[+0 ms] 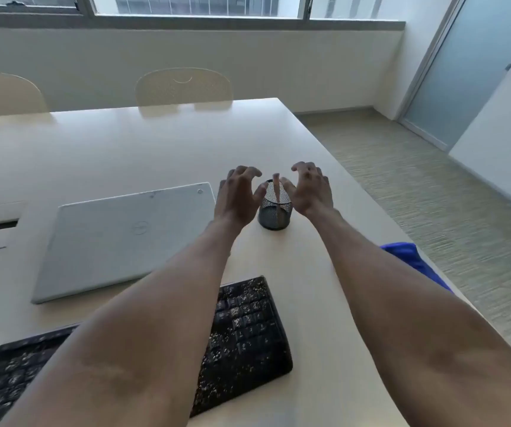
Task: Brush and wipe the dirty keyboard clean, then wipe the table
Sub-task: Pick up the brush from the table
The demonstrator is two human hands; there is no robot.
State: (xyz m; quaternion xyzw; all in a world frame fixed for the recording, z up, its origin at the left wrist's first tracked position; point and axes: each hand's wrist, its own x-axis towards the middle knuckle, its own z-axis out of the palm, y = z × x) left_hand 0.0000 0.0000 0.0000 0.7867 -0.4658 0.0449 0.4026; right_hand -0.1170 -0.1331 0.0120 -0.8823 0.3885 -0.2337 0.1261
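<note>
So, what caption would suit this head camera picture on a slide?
Left hand and right hand flank a mesh cup holding a brush, beyond the crumb-speckled keyboard.

One round brand emblem sits mid-lid on the closed laptop; its lettering is too blurred to read. Keyboard in front of the laptop: key legends illegible.
</note>
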